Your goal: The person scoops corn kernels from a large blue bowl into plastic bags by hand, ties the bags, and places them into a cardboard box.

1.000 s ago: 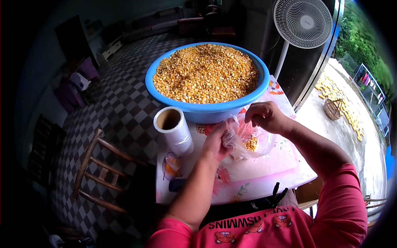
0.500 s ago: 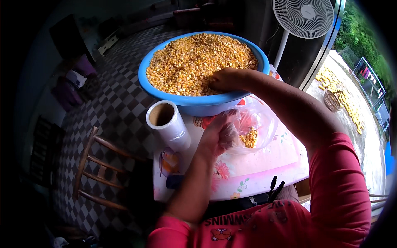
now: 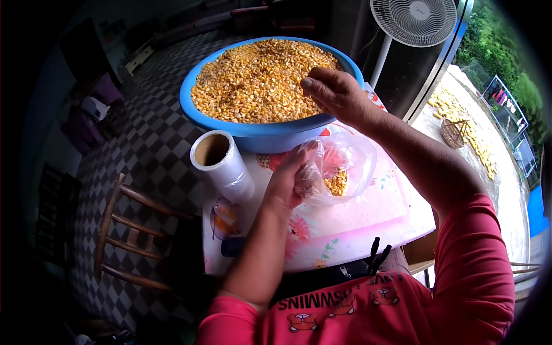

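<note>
Plainly, I have two hands at work: my left hand (image 3: 284,178) is clamped on one clear plastic bag (image 3: 359,164), gathering its left side above the table (image 3: 397,215). The bag sits in front of one blue basin (image 3: 187,103), with one small cluster of corn kernels (image 3: 336,183) inside, while the basin is heaped with too many to count. My right hand (image 3: 339,95) is at the basin's near right rim, fingers curled in; its palm is hidden, so I cannot tell how tightly they close or whether they hold kernels. I count one plastic roll (image 3: 233,181) left of the bag, one wooden chair (image 3: 131,237) and one fan (image 3: 414,23). Half a second ago my right fingers were down in the heap; now they have lifted off it, while my left keeps its hold.
</note>
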Motion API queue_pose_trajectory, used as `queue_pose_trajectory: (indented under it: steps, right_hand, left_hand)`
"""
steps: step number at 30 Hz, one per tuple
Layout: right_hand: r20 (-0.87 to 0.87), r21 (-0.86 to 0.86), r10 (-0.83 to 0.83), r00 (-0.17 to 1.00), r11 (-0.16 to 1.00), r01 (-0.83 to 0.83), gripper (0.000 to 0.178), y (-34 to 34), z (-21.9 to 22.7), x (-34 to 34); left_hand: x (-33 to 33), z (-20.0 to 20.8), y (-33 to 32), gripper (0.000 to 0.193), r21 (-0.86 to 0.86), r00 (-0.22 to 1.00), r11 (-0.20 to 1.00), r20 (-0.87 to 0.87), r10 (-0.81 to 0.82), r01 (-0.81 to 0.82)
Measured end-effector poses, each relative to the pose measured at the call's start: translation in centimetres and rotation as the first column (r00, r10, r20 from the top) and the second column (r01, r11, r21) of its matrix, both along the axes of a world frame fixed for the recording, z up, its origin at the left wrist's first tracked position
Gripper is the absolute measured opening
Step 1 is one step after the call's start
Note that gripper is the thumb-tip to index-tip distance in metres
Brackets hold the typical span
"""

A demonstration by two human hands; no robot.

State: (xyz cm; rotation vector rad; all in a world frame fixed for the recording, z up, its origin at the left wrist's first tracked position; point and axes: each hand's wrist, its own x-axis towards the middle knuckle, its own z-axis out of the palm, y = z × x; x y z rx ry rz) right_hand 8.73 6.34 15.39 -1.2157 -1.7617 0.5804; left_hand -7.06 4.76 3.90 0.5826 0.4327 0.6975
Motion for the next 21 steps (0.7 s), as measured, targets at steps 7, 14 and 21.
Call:
queue_pose_trajectory:
  steps: [7,14,21]
  right_hand:
    - [-0.057,0.068,-0.019,0.998,0.997,0.023,0.023,-3.5,-3.1,-0.5]
    - [0.092,0.071,-0.056,0.994,0.996,0.049,0.016,-4.5,-3.0,-0.6]
    - [0.290,0.207,-0.015,0.957,0.977,-0.048,0.007,-4.7,-4.8,2.2]
  left_hand:
    - [0.4,-0.8,-0.1,0.032,0.021,0.996,1.000,0.085,-0.004,0.002]
    - [0.0,-0.9,0.2,0.026,0.018,0.975,0.991,0.181,-0.131,0.130]
    - [0.3,-0.7,-0.1,0.028,0.030,0.990,0.998,0.124,-0.067,0.063]
